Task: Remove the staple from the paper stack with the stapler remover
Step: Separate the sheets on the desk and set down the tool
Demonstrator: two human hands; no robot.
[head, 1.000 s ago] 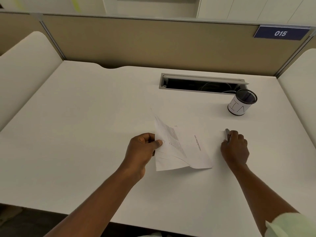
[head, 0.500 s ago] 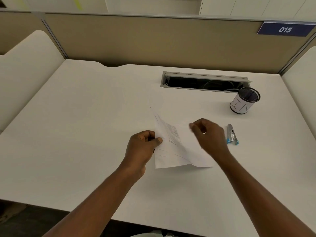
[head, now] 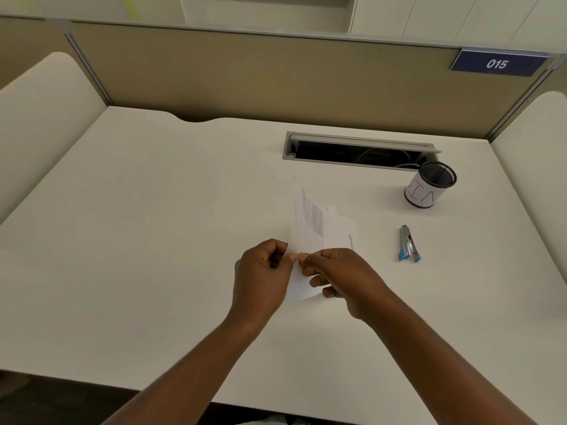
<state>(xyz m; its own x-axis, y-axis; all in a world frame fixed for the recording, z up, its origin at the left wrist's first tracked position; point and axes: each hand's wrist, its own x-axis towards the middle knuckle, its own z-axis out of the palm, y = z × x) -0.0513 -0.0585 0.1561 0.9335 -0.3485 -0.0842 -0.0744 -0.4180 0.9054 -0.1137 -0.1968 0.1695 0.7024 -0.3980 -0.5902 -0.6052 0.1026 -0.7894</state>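
A small white paper stack (head: pixel 316 228) with printed text is held tilted above the middle of the desk. My left hand (head: pixel 264 274) pinches its left edge between thumb and fingers. My right hand (head: pixel 340 277) pinches the same edge right beside the left thumb, fingertips nearly touching. The staple itself is too small to see. The silver stapler remover with blue tips (head: pixel 409 244) lies flat on the desk to the right of the paper, apart from both hands.
A black mesh cup with a white label (head: pixel 429 187) stands at the back right. Behind it is an open cable slot (head: pixel 359 151) in the white desk (head: pixel 153 240). Beige partition walls close the back and sides.
My right hand let go of the stapler remover on the desk, moved left across the paper, and now pinches the sheet's left edge next to my left hand. The paper has tilted up.
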